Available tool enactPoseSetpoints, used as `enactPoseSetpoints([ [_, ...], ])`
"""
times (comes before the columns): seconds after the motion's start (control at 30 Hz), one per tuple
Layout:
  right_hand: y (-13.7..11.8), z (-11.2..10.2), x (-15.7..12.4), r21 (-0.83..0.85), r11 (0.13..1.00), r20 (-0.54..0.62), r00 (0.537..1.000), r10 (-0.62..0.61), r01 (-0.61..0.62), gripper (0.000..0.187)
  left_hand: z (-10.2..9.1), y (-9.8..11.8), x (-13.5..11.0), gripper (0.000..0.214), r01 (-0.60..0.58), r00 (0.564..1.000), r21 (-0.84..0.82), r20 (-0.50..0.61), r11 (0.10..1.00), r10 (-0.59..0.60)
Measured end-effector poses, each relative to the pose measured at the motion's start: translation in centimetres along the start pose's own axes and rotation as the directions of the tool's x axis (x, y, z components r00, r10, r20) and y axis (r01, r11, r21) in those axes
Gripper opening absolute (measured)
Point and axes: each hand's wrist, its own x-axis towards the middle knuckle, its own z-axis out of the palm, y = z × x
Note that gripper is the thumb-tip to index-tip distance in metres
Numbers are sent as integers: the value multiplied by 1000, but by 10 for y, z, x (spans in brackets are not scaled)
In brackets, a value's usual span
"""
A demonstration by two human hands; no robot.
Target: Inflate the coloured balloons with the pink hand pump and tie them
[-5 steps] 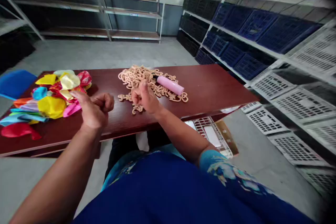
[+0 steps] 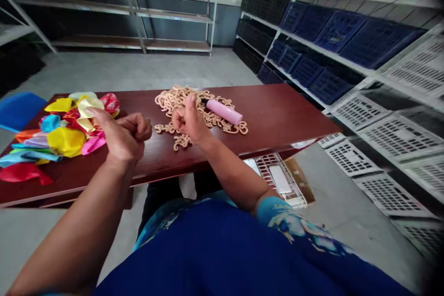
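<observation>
My left hand [image 2: 126, 136] is raised over the table's front part, fingers curled into a fist and the thumb stretched out up and left. No object shows in it. Nearest to it is a heap of limp, bright coloured pieces like deflated balloons [image 2: 67, 141]. My right hand [image 2: 190, 119] is also a fist with its thumb pointing up, and nothing shows in it either. Behind it lies a pile of beige curled, hook-like pieces [image 2: 176, 99], partly hidden by the hand. A pink cylinder [image 2: 225, 111] with a dark end rests on these pieces.
The dark red table [image 2: 274, 115] stands before me, with a blue object [image 2: 21, 111] at its left end. Below its front edge are a white crate [image 2: 274, 171] and cardboard. Shelves with blue crates [image 2: 340, 32] and white crates [image 2: 357, 159] line the right; metal shelving [image 2: 176, 18] stands behind.
My right thumb now points more upright. Both hands are otherwise nearly where they were, and the things on the table have not moved.
</observation>
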Motion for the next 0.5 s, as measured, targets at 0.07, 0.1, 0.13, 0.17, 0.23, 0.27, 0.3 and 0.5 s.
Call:
enactPoseSetpoints([
  [0.07, 4, 1, 4, 28, 999, 5, 999, 45, -45, 71, 0, -3, 3, 77, 30, 1000, -54, 7, 998, -29],
  [0.1, 7, 2, 5, 41, 997, 8, 998, 63, -63, 72, 0, -6, 3, 76, 44, 999, -78, 1, 996, -44],
  [0.13, 10, 2, 5, 53, 996, 12, 997, 78, -79, 72, 1, -8, 3, 75, 54, 998, -100, -12, 994, -55],
  [0.17, 12, 2, 6, 63, 994, 16, 996, 90, -91, 73, 1, -11, 3, 74, 61, 997, -118, -30, 991, -65],
  [0.23, 16, 2, 7, 77, 991, 19, 994, 107, -108, 73, 2, -16, 2, 71, 76, 995, -145, -56, 987, -85],
  [0.27, 17, 2, 7, 82, 990, 19, 994, 111, -112, 73, 3, -17, 1, 70, 85, 994, -150, -61, 985, -95],
  [0.3, 18, 1, 7, 86, 990, 19, 994, 111, -113, 73, 3, -19, 1, 70, 91, 993, -150, -61, 984, -101],
  [0.5, 16, -5, 5, 45, 999, 4, 1000, 26, -26, 67, 3, -26, 3, 64, 82, 992, -32, -91, 996, -85],
])
